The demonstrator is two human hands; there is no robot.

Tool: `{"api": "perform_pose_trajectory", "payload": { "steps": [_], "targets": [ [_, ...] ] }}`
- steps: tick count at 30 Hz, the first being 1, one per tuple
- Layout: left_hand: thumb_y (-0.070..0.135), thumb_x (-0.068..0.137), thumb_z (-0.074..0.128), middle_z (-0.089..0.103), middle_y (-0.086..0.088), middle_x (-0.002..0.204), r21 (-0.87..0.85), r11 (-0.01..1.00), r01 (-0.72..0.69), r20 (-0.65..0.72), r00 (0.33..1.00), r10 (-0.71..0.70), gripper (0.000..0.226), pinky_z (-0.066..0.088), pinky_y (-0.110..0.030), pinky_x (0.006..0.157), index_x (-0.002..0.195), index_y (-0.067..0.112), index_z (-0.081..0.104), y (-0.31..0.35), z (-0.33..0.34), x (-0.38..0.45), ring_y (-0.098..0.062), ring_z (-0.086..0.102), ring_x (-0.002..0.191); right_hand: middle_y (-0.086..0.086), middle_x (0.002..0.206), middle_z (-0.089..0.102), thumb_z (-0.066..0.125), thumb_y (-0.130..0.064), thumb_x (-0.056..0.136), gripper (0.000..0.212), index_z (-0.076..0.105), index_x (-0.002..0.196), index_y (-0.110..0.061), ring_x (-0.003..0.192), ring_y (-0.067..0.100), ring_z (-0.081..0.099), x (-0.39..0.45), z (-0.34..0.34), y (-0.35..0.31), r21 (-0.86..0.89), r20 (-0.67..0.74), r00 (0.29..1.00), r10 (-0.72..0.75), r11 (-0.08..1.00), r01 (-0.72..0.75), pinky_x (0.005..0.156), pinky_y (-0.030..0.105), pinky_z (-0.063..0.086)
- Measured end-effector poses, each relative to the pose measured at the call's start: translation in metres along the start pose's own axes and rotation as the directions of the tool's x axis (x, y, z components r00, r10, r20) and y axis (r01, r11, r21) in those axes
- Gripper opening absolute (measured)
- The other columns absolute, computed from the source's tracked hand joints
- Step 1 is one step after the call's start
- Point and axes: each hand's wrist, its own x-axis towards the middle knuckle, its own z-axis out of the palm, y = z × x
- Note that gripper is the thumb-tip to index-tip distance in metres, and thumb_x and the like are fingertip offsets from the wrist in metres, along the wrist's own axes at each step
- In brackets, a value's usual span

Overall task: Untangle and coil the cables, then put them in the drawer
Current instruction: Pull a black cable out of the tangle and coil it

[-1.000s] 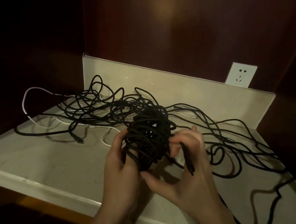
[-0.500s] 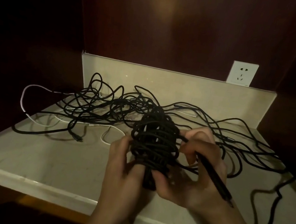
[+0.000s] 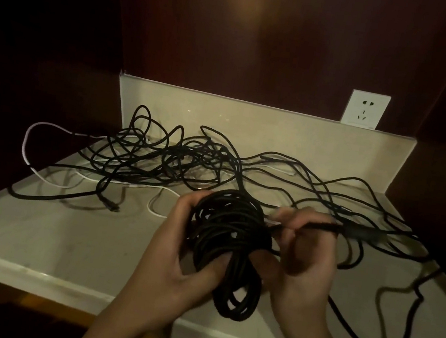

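Black cable coil [image 3: 229, 245], many loose loops (hand-gripped).

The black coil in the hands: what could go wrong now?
1. The right hand pulls a strand that runs into the loose black tangle; pulling may tighten knots there.
2. The white cable lies woven under that tangle and might be dragged along.
3. The left hand grips the black coil by one side; loops could slip off.

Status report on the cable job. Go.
Left hand grip shut on black coil. Right hand pinching the coil's free strand. Black and white tangle loose on shelf behind. No drawer in view.
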Motion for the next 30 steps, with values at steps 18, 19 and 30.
{"api": "perform_pose_trajectory", "payload": {
  "steps": [18,19,30],
  "targets": [
    [0.054,0.059,0.078,0.025,0.03,0.154,0.152,0.988,-0.028,0.085,0.996,0.015,0.103,0.038,-0.029,0.113,0.146,0.035,0.027,-0.006,0.0,0.015,-0.001,0.032,0.144,-0.009,0.073,0.048,0.067,-0.06,0.083,0.03,0.044,0.076,-0.042,0.068,0.02,0.051,0.019,0.012,0.002,-0.268,-0.052,0.999,-0.008,0.963,-0.006,0.066,0.047,0.048],
    [0.052,0.054,0.083,0.032,0.035,0.149,0.133,0.991,-0.029,0.088,0.996,0.017,0.109,0.041,-0.028,0.111,0.146,0.038,0.026,-0.007,-0.002,0.018,-0.001,0.037,0.141,-0.008,0.072,0.046,0.066,-0.062,0.083,0.028,0.044,0.077,-0.044,0.067,0.024,0.049,0.018,0.012,0.003,-0.292,-0.049,0.999,-0.003,0.956,-0.012,0.064,0.051,0.046],
    [0.038,0.081,0.074,0.056,-0.016,0.142,-0.61,0.745,0.27,-0.048,0.926,-0.375,0.069,0.045,-0.045,0.109,0.143,0.025,0.047,0.003,0.013,0.028,-0.031,0.055,0.131,-0.016,0.071,0.038,0.048,-0.04,0.101,0.018,0.035,0.088,-0.04,0.059,0.006,0.043,0.029,0.023,0.007,-0.5,0.105,0.945,-0.311,0.804,0.321,0.054,0.025,0.04]
  ]
}}
